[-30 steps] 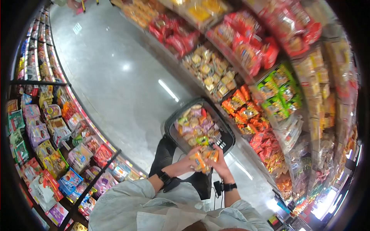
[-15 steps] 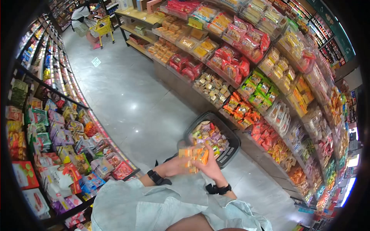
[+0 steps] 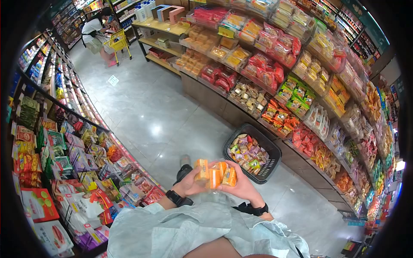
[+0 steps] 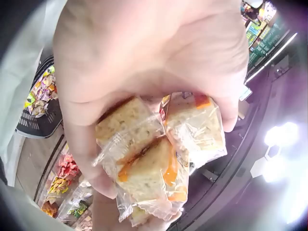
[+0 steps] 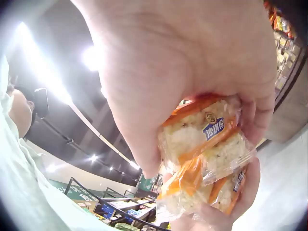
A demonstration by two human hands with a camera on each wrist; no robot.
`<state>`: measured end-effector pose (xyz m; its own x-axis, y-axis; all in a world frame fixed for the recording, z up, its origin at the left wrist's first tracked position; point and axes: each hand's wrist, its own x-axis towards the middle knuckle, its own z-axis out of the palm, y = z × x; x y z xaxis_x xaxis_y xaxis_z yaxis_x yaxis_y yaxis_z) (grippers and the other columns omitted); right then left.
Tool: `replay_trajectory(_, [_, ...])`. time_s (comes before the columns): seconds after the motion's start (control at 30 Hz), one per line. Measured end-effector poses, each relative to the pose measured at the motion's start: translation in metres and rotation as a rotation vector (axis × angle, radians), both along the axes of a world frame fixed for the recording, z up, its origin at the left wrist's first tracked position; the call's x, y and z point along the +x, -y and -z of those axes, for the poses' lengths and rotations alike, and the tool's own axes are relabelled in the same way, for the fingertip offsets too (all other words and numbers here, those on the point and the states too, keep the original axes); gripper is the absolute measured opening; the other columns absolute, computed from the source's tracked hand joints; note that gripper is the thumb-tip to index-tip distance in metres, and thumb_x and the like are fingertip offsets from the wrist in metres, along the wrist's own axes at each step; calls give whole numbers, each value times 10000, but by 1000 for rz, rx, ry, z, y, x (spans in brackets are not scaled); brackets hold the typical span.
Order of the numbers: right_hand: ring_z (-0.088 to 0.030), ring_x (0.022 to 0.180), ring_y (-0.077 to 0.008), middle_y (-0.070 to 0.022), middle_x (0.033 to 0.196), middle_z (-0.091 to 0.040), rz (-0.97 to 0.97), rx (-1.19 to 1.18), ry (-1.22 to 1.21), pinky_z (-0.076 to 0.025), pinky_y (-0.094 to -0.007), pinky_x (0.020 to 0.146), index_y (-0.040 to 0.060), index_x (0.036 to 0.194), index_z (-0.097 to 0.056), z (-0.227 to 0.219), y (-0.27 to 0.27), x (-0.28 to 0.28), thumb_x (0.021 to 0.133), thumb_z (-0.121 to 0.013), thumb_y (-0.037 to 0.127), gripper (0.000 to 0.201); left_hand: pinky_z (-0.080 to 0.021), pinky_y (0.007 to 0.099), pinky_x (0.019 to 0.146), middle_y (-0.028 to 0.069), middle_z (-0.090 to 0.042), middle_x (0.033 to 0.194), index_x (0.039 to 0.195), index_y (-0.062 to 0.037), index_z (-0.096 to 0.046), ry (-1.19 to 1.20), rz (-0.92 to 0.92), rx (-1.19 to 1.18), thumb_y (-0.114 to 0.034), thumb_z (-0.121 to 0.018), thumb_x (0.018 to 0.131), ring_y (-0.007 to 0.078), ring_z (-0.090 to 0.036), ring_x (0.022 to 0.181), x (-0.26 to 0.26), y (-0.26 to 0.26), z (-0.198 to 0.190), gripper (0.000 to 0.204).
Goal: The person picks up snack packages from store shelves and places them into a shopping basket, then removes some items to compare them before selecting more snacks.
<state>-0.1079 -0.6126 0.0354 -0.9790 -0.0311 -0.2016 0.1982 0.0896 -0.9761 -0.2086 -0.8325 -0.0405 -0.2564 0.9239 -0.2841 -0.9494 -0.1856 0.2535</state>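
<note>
In the head view my left hand (image 3: 189, 184) and right hand (image 3: 241, 185) are side by side in front of the shirt. Between them are several individually wrapped sachima cakes (image 3: 214, 178) with orange wrappers. Left-hand fingers and thumb curl round the clear-ended packets (image 4: 151, 168) in the left wrist view. Over in the right wrist view, my right hand grips a packet (image 5: 199, 130) printed with a blue label, and more packets press against it from below. Beyond the hands, a black shopping basket (image 3: 275, 160) on the floor holds many small wrapped snacks (image 3: 247, 151).
Stepped snack shelves (image 3: 297, 148) run along the right, close beside the basket. Packaged goods fill a rack (image 3: 81, 172) on the left. Grey tiled floor (image 3: 159, 116) lies between them. Far up the aisle a person (image 3: 92, 32) bends by a yellow cart (image 3: 118, 41).
Both hands, with the sachima cakes, have moved back from over the basket's near edge towards the body. The packets are now spread more apart between the hands. The head view has tilted up the aisle.
</note>
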Motion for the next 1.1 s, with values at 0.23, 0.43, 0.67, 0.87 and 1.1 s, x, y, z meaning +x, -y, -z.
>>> replay_trajectory(0.23, [-566, 1275, -211, -129, 1381, -569, -159, 227, -17, -464, -366, 1077, 63, 1514, -362, -10, 61, -114, 800, -909, 313, 934, -333, 503, 1222, 118, -358, 1637, 1646, -134, -215, -106, -170, 169, -661, -693, 862, 301, -409, 1476, -92, 72, 12, 1058])
replay_trajectory(0.43, [-535, 1298, -208, -119, 1385, -556, -269, 23, -86, -432, -359, 1110, 66, 1546, -335, -32, 117, -223, 828, -885, 288, 931, -518, 647, 1009, 127, -374, 1612, 1649, -143, -164, -154, -264, 235, -660, -752, 809, 354, -426, 1450, -189, 153, 22, 1148])
replay_trajectory(0.67, [-497, 1318, -191, -94, 1403, -531, -316, -130, -74, -400, -343, 1130, 61, 1556, -342, -35, 130, -301, 822, -887, 261, 936, -591, 634, 873, 140, -417, 1561, 1643, -143, -149, -95, -220, 300, -670, -723, 830, 387, -505, 1367, -271, 162, 5, 1126])
replay_trajectory(0.87, [-541, 1284, -213, -107, 1422, -510, -425, -192, -69, -429, -354, 1108, 67, 1558, -372, -22, 98, -373, 833, -861, 408, 938, -550, 543, 1017, 178, -431, 1553, 1609, -44, -222, -73, -142, 245, -691, -724, 821, 348, -520, 1376, -329, 142, 8, 1136])
replay_trajectory(1.1, [-589, 1272, -334, -152, 1380, -553, -174, -937, 125, -524, -442, 1039, -29, 1597, -251, 7, 23, -472, 920, -624, 687, 1054, -465, 447, 1121, 164, -518, 1474, 1572, 18, -286, -121, -85, 131, -657, -757, 816, 288, -537, 1364, -425, 109, 5, 1117])
